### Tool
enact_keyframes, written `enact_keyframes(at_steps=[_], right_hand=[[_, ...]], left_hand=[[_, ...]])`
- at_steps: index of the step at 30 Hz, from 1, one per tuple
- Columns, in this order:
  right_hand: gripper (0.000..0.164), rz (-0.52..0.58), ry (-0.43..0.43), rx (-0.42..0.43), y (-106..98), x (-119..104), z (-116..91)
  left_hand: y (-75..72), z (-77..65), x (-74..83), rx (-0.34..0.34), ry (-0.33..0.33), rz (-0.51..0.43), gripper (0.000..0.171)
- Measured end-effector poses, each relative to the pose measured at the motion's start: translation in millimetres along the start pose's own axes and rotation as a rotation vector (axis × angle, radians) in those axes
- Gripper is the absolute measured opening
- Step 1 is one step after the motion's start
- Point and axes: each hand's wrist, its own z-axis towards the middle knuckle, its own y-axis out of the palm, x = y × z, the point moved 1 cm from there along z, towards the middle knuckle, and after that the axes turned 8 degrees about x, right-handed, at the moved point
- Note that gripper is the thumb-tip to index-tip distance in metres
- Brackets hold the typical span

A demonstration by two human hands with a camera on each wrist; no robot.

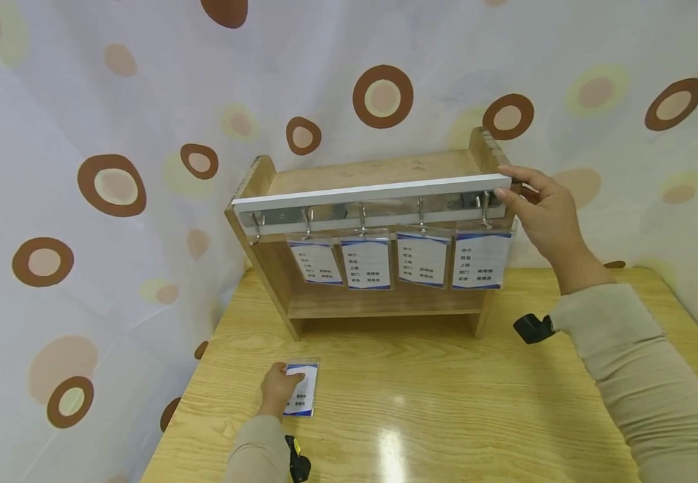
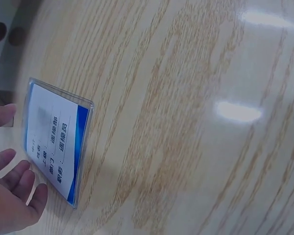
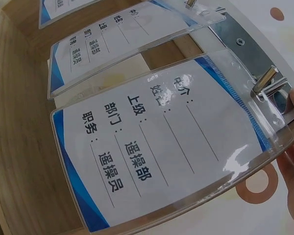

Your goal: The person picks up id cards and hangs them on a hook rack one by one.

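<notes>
My left hand [image 1: 278, 390] is at a plastic-sleeved name badge [image 1: 305, 389] on the table, left of centre. In the left wrist view the loosely bent fingers [image 2: 24, 183] and the thumb stand apart at one edge of this white and blue badge [image 2: 54, 137]. Up at the shelf, my right hand [image 1: 545, 211] grips the right end of a white hook rack [image 1: 373, 192], thumb in front. Several similar badges hang from its metal hooks; the rightmost hanging badge [image 3: 157, 142] is close below that hand. The far left hook [image 1: 256, 228] carries no badge.
The wooden shelf unit [image 1: 385, 312] stands at the back of the wood-grain table [image 1: 421, 382], with the rack across its upper front. Behind it hangs a pale curtain [image 1: 337, 60] with brown circles. A black wrist device [image 1: 533, 329] sticks out from the right sleeve.
</notes>
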Motion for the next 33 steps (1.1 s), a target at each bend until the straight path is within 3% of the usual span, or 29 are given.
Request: enact_keyframes(at_steps=[9, 17, 23, 33], right_hand=[[0.035, 0.026, -0.007, 0.011, 0.2, 6.0, -1.6], [0.035, 0.022, -0.044, 0.012, -0.3, 6.0, -1.5], [0.035, 0.014, -0.036, 0.017, 0.3, 7.0, -3.5], [0.035, 0.022, -0.043, 0.029, 2.3, 5.3, -1.7]], left_hand=[[4.3, -0.9, -1.0, 0.085, 0.036, 0.213, 0.06], [7.6, -1.8, -0.5, 0.1, -0.039, 0.392, 0.078], [7.1, -1.1, -4.0, 0.118, -0.059, 0.391, 0.083], [8.4, -0.9, 0.9, 0.105, -0.055, 0.273, 0.065]])
